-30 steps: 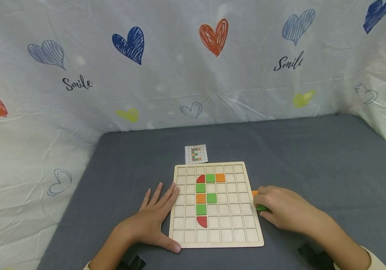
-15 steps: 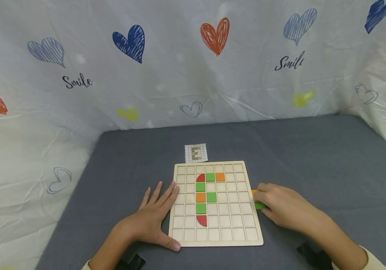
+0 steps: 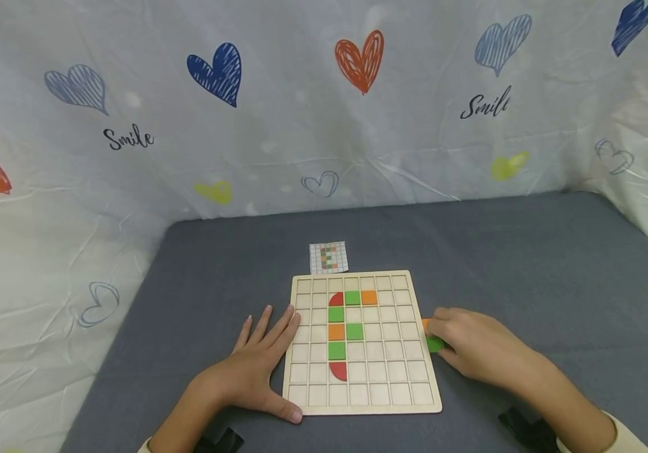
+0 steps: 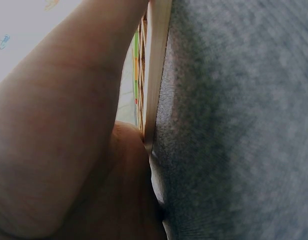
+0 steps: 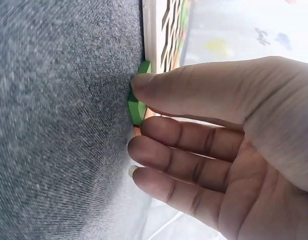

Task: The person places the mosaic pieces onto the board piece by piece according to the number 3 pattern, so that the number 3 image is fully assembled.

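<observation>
In the head view a light wooden grid board [image 3: 385,393] lies on the table, with red, green and orange tiles set in its cells in an E-like pattern. My left hand [image 3: 249,377] is spread at the board's left edge, fingertips on the rim and thumb at the near left corner. Beside the right edge, my right hand [image 3: 474,346] pinches a green tile [image 3: 435,344] low over the cloth. The right wrist view has the thumb on this green tile [image 5: 137,109], with the other fingers bent below it. An orange tile [image 3: 426,323] shows partly beyond the fingers.
A small printed card [image 3: 329,258] with a coloured grid pattern lies against the board's far edge. Grey cloth [image 3: 528,264] covers the table. A white curtain [image 3: 279,138] with printed hearts hangs behind and at the sides.
My right hand has shifted slightly away from me along the board's edge, and more of the green tile shows. The left hand and the board stay in place.
</observation>
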